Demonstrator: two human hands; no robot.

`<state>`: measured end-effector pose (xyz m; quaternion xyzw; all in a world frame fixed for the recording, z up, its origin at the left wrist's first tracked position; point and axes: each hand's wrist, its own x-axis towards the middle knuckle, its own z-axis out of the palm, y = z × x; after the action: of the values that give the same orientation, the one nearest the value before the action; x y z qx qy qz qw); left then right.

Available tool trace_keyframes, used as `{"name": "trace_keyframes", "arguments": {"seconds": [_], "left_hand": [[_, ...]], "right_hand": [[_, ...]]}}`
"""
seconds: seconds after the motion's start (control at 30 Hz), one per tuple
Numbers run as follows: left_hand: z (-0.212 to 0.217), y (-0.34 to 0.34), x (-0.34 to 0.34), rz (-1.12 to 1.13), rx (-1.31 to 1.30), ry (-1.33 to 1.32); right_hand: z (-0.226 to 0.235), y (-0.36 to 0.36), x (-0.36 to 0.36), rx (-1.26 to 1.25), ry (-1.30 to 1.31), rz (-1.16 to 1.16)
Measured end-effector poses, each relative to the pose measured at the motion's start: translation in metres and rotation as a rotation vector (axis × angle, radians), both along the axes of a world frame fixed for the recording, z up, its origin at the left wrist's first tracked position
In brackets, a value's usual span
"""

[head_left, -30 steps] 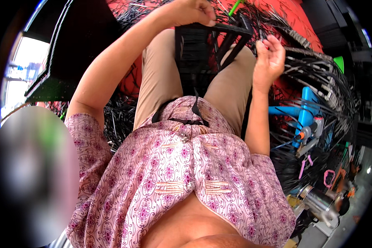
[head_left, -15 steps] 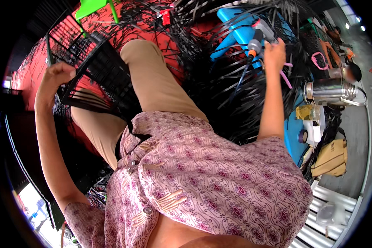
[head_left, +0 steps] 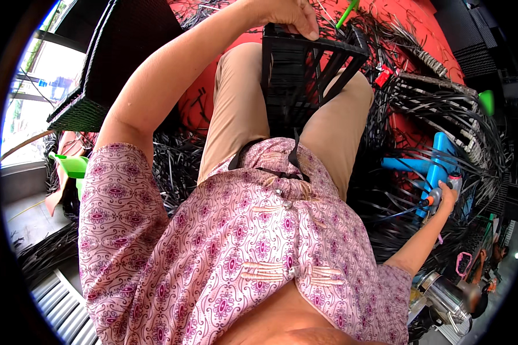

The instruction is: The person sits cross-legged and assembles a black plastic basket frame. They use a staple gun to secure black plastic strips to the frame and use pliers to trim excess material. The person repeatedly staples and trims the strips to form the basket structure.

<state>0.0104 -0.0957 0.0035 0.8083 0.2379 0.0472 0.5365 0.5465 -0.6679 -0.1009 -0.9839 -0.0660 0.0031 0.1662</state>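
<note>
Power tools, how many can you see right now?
1: the grey power tool with the orange collar, in the right hand. Others may be hidden under the black strips.

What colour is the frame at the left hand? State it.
Black. The frame shows best in the head view, at the left hand.

The back of the person's left hand point(head_left: 290, 16) runs out past the top edge, so not all of it shows. A thin green stick point(head_left: 347, 14) is cut off up there too. The low end of the black frame point(head_left: 293, 69) gets lost in the dark between the legs point(head_left: 236, 92). The right hand point(head_left: 448, 198) covers part of the grey tool point(head_left: 429, 201). A green thing point(head_left: 486, 102) near the right rim is blurry. Another person point(head_left: 473, 298) looks too small and fuzzy to make out.
</note>
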Motion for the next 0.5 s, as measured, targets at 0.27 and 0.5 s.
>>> {"name": "trace_keyframes", "arguments": {"seconds": [0.27, 0.5], "left_hand": [[0.011, -0.01, 0.004, -0.034, 0.125, -0.013], [-0.004, 0.001, 0.0, -0.093, -0.05, -0.082]], "right_hand": [[0.044, -0.052, -0.035, 0.675, -0.2, -0.035], [0.164, 0.032, -0.286, 1.134, -0.173, 0.476]]}}
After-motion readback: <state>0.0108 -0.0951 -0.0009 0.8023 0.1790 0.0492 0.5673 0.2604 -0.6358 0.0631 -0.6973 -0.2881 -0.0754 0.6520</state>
